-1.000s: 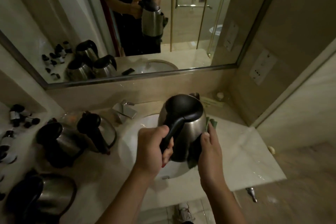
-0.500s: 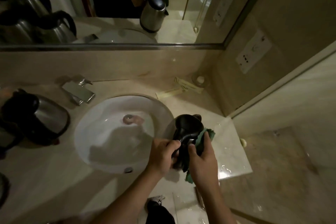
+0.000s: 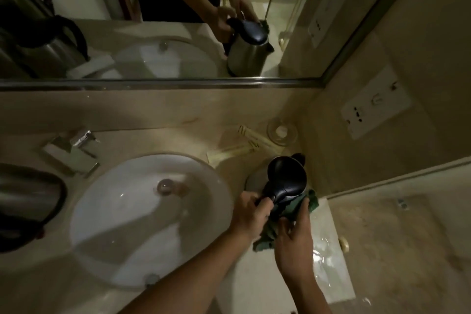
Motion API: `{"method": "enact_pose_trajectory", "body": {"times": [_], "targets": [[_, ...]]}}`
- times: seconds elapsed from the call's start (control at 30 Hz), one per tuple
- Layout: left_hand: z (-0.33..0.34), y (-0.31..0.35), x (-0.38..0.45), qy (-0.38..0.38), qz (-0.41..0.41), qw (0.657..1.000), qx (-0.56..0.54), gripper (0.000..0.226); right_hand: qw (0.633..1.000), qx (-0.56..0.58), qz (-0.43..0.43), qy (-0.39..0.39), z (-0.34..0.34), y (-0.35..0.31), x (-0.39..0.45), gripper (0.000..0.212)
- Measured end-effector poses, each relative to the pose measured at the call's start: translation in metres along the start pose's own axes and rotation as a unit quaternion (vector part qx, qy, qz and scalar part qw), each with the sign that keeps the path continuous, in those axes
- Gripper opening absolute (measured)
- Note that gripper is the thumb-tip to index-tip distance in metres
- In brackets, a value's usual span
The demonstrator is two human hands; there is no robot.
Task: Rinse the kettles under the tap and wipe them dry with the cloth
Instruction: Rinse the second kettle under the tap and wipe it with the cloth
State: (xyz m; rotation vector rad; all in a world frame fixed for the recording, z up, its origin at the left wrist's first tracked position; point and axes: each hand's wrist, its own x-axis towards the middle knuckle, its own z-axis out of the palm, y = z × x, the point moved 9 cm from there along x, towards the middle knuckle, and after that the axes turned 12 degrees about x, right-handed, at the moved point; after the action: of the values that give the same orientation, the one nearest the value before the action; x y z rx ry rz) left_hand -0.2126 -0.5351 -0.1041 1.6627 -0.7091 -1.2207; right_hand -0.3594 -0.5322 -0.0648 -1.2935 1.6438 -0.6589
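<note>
The left hand (image 3: 251, 214) has its fingers curled round the black handle of the kettle (image 3: 286, 181), which stands on the tabletop (image 3: 229, 140) right of the sink (image 3: 142, 214). The right hand (image 3: 295, 242) presses the green cloth (image 3: 267, 238) against the kettle's side, fingers wrapped over it.

Beige marble bench (image 3: 178, 140) runs under mirror, white oval basin (image 3: 142, 216) sunk in middle. Chrome square tap (image 3: 74, 150) at basin's back left. Steel kettle with black handle (image 3: 28, 201) stands at left edge, partly out of frame. Two pale paper sachets (image 3: 237, 148) and clear glass dish (image 3: 281, 132) in back right corner. Wet sheen on bench's right end (image 3: 328, 257).
</note>
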Motion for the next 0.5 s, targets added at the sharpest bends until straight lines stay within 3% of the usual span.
{"method": "enact_pose_trajectory", "body": {"times": [0.2, 0.3, 0.4, 0.5], "targets": [[0.050, 0.014, 0.023, -0.064, -0.019, 0.997, 0.041, 0.034, 0.990, -0.071, 0.111, -0.044, -0.017, 0.017, 0.013, 0.072], [0.055, 0.023, 0.020, -0.114, -0.041, 0.984, 0.129, 0.029, 0.962, -0.198, 0.147, -0.116, -0.014, -0.005, 0.009, 0.047], [0.021, 0.020, 0.013, -0.097, -0.055, 0.982, 0.155, 0.033, 0.950, -0.248, 0.062, -0.179, 0.002, -0.055, 0.001, 0.017], [-0.048, 0.030, -0.013, -0.035, -0.050, 0.997, 0.049, 0.039, 0.969, -0.083, -0.036, -0.228, 0.040, -0.114, -0.015, 0.026]]}}
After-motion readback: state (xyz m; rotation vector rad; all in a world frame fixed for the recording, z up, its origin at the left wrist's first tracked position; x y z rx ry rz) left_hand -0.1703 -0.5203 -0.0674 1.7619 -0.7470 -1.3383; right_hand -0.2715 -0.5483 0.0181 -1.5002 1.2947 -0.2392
